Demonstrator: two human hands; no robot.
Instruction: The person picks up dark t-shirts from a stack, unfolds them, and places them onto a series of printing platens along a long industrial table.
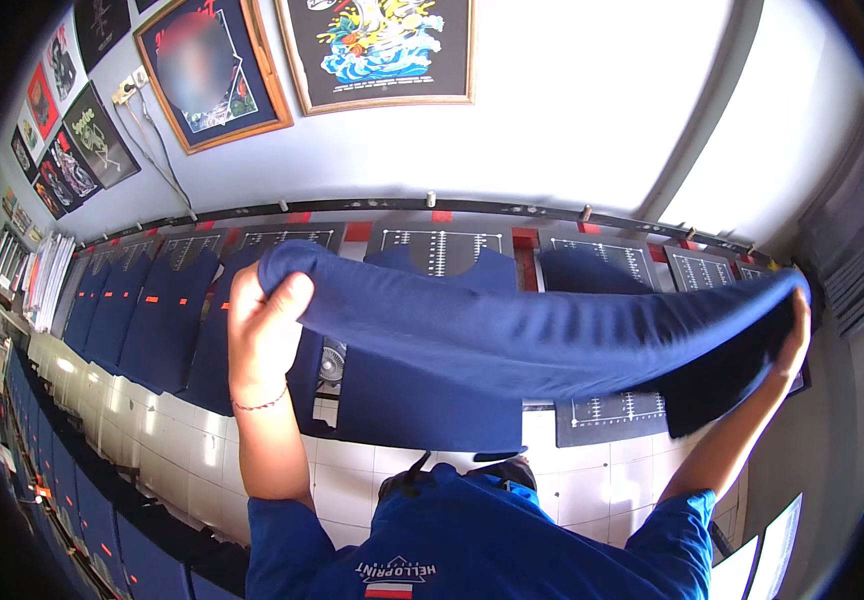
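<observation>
A navy fabric panel (522,335) hangs in the air before me, stretched sideways between both hands and sagging in the middle. At its left end, my left hand (270,315) is closed on the cloth, thumb toward me. My right hand (797,335) grips the far right end, its fingers partly hidden by the fabric. Below, a navy shirt panel with a curved neckline (422,405) lies flat on a dark board with white ruled marks (442,245). To its right, another ruled board (612,415) shows partly under the held cloth.
Several boards with navy panels (167,315) bearing small orange marks line up leftward. More panels (82,490) lie in a row at lower left. A dark rail (352,206) runs along the wall under framed prints (382,60). A small fan (332,365) shows between boards.
</observation>
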